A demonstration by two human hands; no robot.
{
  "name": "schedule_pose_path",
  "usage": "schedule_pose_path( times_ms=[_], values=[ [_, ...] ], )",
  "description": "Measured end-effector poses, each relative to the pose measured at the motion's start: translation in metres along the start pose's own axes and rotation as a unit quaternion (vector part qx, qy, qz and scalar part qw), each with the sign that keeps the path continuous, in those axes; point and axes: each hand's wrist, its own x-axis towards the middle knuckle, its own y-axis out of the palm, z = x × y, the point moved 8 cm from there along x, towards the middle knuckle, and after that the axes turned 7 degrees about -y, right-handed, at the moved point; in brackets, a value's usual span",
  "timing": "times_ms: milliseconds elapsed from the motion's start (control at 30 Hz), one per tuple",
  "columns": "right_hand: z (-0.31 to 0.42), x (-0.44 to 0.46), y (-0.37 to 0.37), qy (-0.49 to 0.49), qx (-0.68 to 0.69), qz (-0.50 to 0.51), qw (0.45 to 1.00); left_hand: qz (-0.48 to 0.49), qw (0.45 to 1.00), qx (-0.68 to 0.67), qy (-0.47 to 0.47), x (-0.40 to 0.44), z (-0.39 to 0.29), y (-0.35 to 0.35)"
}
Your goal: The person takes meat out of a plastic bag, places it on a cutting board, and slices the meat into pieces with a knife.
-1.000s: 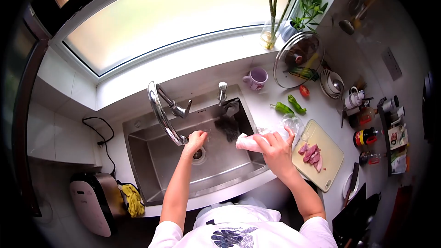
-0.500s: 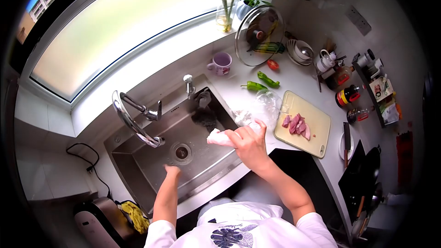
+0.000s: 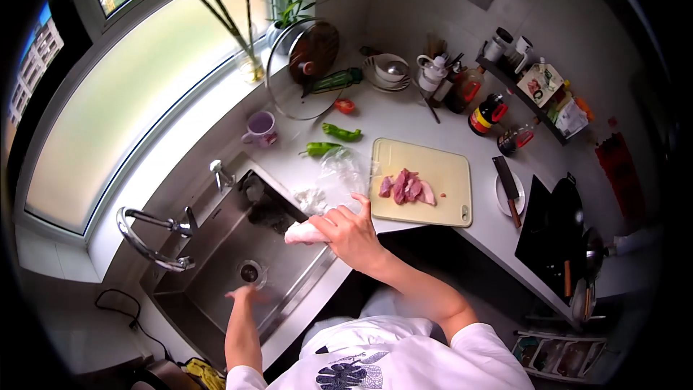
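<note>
Pale pink-and-white soft-looking piece is held at lower centre of the frame by the right hand, over the right edge of the grey stainless-steel sink. Grip is closed around its near end, one finger lifted clear; far end is left exposed. Left hand is held low inside the sink, just beside the round metal drain; its fingers are blurred, so opening and hold cannot be told.

Crumpled clear plastic bag is seen at centre, beside the cream rectangular cutting board, on which cut pink meat pieces are grouped. Two long green peppers and a red tomato piece are placed above the bag. Purple-and-white mug is set left of them. Dark-bladed knife with brown handle is laid across a white plate at right.
</note>
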Motion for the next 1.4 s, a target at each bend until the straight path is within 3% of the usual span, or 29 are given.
schedule_pose_path(
  times_ms=[33, 100, 233, 333, 400, 467, 533, 633, 733, 833, 900, 933, 1000, 1067, 1133, 1267, 1400],
  values=[
    [-0.017, -0.006, -0.008, 0.003, 0.002, -0.018, 1.0, 0.0, 0.994, -0.077, -0.081, -0.026, 0.004, -0.013],
    [-0.048, -0.019, -0.034, 0.026, 0.003, -0.02, 0.999, -0.052, 0.981, -0.136, -0.131, -0.042, -0.011, -0.042],
    [-0.12, -0.045, -0.084, 0.055, -0.019, -0.023, 0.998, -0.219, 0.963, -0.16, 0.001, -0.082, -0.129, -0.151],
    [-0.177, -0.06, -0.12, 0.085, -0.023, -0.037, 0.995, -0.355, 0.886, -0.292, 0.065, -0.135, -0.224, -0.237],
    [-0.213, -0.07, -0.131, 0.097, -0.013, -0.032, 0.995, -0.473, 0.836, -0.253, 0.115, -0.175, -0.278, -0.275],
    [-0.248, -0.08, -0.123, 0.101, -0.026, 0.016, 0.994, -0.499, 0.817, -0.255, 0.136, -0.198, -0.319, -0.297],
    [-0.274, -0.083, -0.118, 0.086, -0.027, 0.012, 0.996, -0.504, 0.814, -0.238, 0.166, -0.205, -0.352, -0.305],
    [-0.314, -0.083, -0.092, 0.09, 0.027, 0.042, 0.995, -0.506, 0.81, -0.268, 0.125, -0.197, -0.359, -0.317],
    [-0.368, -0.1, -0.059, 0.203, 0.132, 0.047, 0.969, -0.476, 0.818, -0.313, 0.082, -0.163, -0.332, -0.316],
    [-0.41, -0.128, -0.013, 0.227, 0.147, 0.116, 0.956, -0.339, 0.893, -0.29, 0.065, -0.102, -0.309, -0.297],
    [-0.435, -0.158, 0.03, 0.257, 0.143, 0.232, 0.927, -0.212, 0.927, -0.299, 0.085, -0.057, -0.301, -0.276],
    [-0.441, -0.163, 0.034, 0.254, 0.144, 0.233, 0.928, -0.187, 0.923, -0.32, 0.102, -0.056, -0.307, -0.277],
    [-0.455, -0.187, 0.045, 0.355, 0.103, 0.301, 0.879, -0.112, 0.922, -0.357, 0.104, -0.065, -0.319, -0.285],
    [-0.444, -0.186, 0.043, 0.346, 0.036, 0.301, 0.888, -0.119, 0.93, -0.323, 0.132, -0.09, -0.334, -0.312],
    [-0.407, -0.149, 0.025, 0.242, -0.037, 0.166, 0.955, -0.164, 0.895, -0.352, 0.218, -0.113, -0.346, -0.335],
    [-0.3, -0.065, 0.056, 0.138, 0.188, 0.151, 0.961, -0.15, 0.896, -0.312, 0.277, -0.131, -0.342, -0.375],
    [-0.265, -0.016, 0.115, 0.154, 0.213, 0.104, 0.959, -0.23, 0.954, -0.119, 0.15, -0.08, -0.284, -0.38]
  ],
)
